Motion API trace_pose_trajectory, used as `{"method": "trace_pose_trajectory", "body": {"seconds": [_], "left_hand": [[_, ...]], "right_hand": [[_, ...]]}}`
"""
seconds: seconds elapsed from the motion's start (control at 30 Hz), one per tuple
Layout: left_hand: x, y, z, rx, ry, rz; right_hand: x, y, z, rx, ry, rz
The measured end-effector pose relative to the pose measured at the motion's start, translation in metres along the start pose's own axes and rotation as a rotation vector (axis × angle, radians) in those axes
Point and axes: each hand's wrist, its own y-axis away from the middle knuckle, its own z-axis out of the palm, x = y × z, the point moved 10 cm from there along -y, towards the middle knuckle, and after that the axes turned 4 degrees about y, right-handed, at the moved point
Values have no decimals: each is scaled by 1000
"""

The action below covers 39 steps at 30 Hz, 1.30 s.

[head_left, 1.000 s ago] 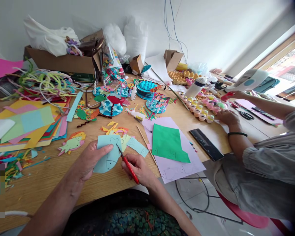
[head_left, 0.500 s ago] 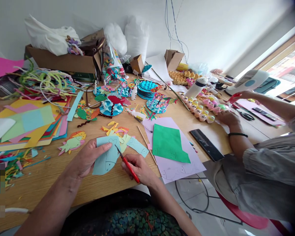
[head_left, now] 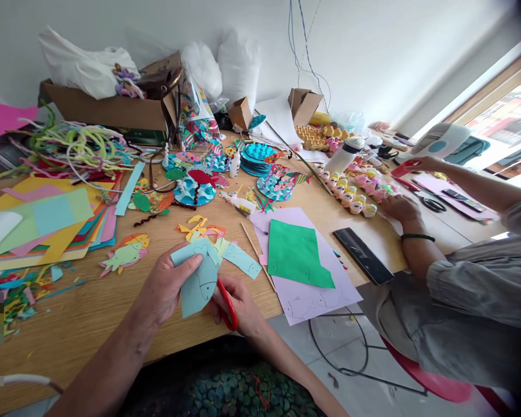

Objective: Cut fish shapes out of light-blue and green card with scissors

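My left hand [head_left: 167, 285] pinches a light blue sheet of paper [head_left: 191, 296] between thumb and fingers; a fish outline is drawn on it in dark line. In my right hand [head_left: 238, 304] is a pair of red-handled scissors [head_left: 228, 307], close against the sheet's right edge. Their blades are hidden behind the paper, so I cannot tell whether they are apart. Just beyond lies another light blue piece [head_left: 243, 259] with a drawn fish, beside yellow and orange paper scraps [head_left: 202, 227]. Cut-out paper fish [head_left: 125, 255] rest left of my left hand.
On the right, green felt-like paper [head_left: 297, 253] covers part of a lilac sheet [head_left: 347, 295], near a black phone [head_left: 363, 255]. Coloured paper [head_left: 52, 217] and scraps [head_left: 30, 289] lie left. A co-worker's hand [head_left: 402, 207] is beside egg-carton figures [head_left: 351, 194]; black-bladed scissors [head_left: 432, 204] lie nearby.
The light blue paper has tilted and shifted slightly right. The scissors have moved from the fish's tail down the right edge, and their blades have gone out of sight behind the paper.
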Motion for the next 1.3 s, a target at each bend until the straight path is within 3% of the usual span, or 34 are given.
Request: {"method": "trace_pose_trajectory", "body": {"seconds": [0.2, 0.47, 0.9, 1.3], "left_hand": [[8, 1, 2, 3, -39, 74], [0, -1, -2, 15, -27, 20], [3, -3, -4, -44, -88, 8], [3, 0, 4, -23, -13, 4]], "right_hand": [[1, -1, 0, 3, -32, -42], [-3, -1, -3, 33, -21, -11], [-8, -1, -8, -23, 61, -44], [-12, 1, -12, 24, 95, -134]]}}
